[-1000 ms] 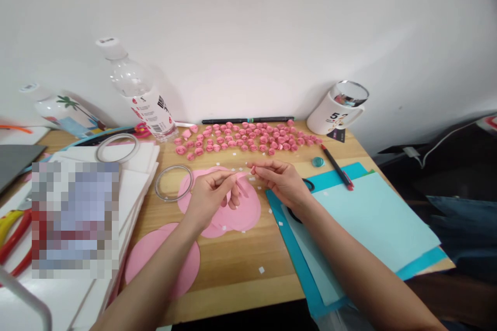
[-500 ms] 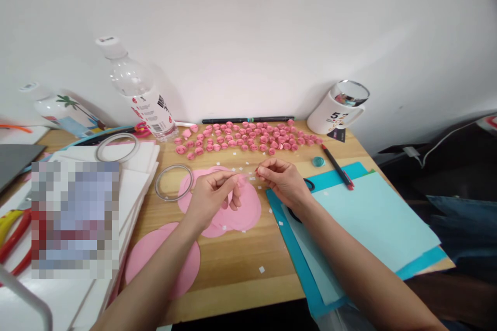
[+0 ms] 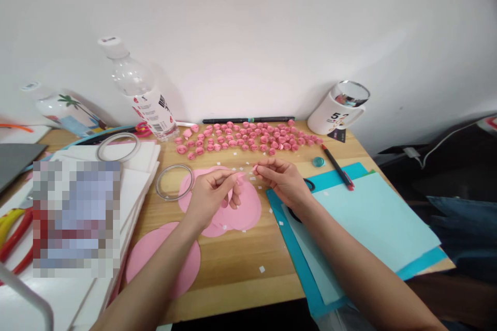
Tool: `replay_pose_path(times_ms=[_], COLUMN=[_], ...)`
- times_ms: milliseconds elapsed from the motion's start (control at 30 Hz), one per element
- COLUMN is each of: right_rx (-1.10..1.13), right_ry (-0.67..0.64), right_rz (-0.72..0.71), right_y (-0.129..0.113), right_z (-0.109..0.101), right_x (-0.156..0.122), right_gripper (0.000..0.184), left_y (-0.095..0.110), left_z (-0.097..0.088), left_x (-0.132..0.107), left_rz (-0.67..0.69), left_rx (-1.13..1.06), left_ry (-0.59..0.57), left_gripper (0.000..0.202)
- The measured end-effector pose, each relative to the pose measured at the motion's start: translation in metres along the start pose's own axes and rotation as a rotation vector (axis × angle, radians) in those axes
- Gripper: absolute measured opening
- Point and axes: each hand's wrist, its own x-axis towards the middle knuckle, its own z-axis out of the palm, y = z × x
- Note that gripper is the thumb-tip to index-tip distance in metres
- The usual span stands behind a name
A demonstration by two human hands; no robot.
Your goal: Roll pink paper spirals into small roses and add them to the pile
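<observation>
My left hand (image 3: 215, 189) is closed in a pinch on a pink paper strip (image 3: 240, 178), part of which curls down below the fingers. Facing it, my right hand (image 3: 285, 180) pinches a small pink paper coil (image 3: 255, 168) at its fingertips. Whether the coil and the strip are joined cannot be made out. Under my left hand lie overlapping pink paper circles (image 3: 248, 209). Two more pink circles (image 3: 155, 253) lie nearer, partly behind my left forearm. Several rolled pink paper roses (image 3: 240, 142) sit in rows beyond both hands.
Left stand a bottle (image 3: 153, 108), a tape roll (image 3: 158, 183) and paper stacks (image 3: 145, 165). To the right are a mug (image 3: 330, 108), a marker (image 3: 337, 165), a teal coil (image 3: 319, 162) and blue sheets (image 3: 368, 217). Scissors (image 3: 309, 184) lie partly under my right hand. White paper bits (image 3: 262, 269) dot the table.
My right fingertips have shifted slightly left, and the pink coil in them shows more clearly. My left hand stays almost in place, still pinching the strip.
</observation>
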Motion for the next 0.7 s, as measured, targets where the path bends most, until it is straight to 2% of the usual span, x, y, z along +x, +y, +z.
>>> replay_pose_path(times_ms=[333, 500, 700], right_rx=[-0.019, -0.004, -0.005], right_ry=[0.025, -0.028, -0.006], right_rz=[-0.025, -0.005, -0.004], right_y=[-0.0003, -0.0016, -0.001], right_z=[0.0016, 0.0031, 0.0018], right_x=[-0.0011, -0.0009, -0.0011], right_gripper=[0.019, 0.013, 0.019], left_y=[0.0003, 0.0019, 0.0027], left_z=[0.0012, 0.0007, 0.0012], left_x=[0.0003, -0.0002, -0.0006], left_rz=[-0.007, 0.0, -0.008], left_rx=[0.001, 0.008, -0.004], left_ry=[-0.021, 0.011, -0.007], left_gripper=[0.02, 0.021, 0.02])
